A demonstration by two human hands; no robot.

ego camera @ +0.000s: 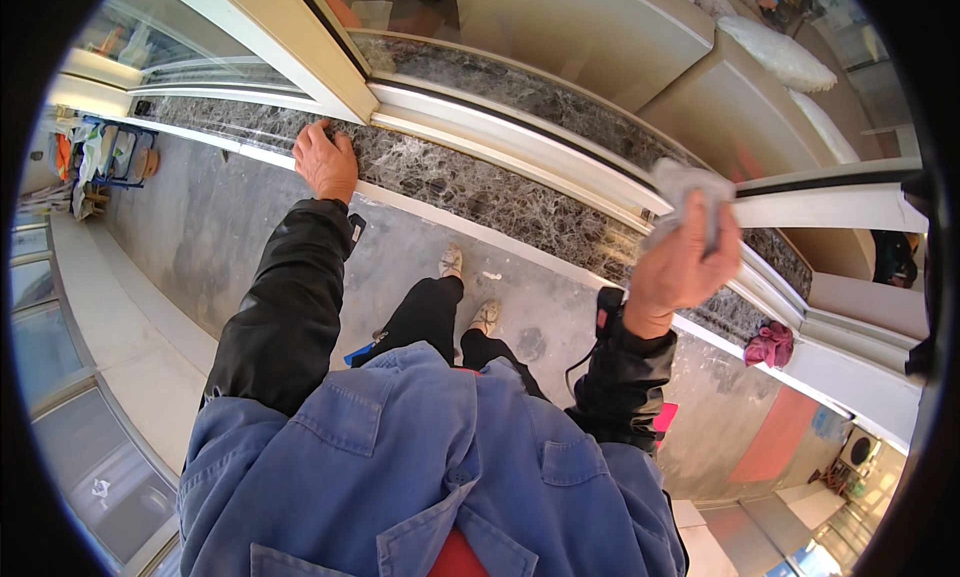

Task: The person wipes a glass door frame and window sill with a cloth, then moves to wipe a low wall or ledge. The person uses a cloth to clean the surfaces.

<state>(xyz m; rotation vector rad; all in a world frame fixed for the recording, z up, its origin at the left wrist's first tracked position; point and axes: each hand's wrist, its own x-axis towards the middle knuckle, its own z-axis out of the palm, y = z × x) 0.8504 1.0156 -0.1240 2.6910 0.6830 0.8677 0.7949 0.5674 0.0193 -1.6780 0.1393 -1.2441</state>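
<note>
My left hand point(327, 161) rests on the dark marbled stone windowsill point(465, 179), beside the corner of a white window frame; it holds nothing that I can see. My right hand point(684, 266) grips a crumpled light grey cloth point(686, 194) at the glass and lower frame of the sliding window point(525, 127). Part of the cloth looks blurred, and whether it touches the glass I cannot tell. A dark pink rag point(769, 344) lies bunched on the sill's right end.
Behind the glass stand large cardboard-coloured panels or boxes point(585, 37) and a white wrapped bundle point(776, 52). A blue metal rack point(124, 153) with bags is at the far left. An outdoor air-conditioner unit point(859, 449) stands low at the right.
</note>
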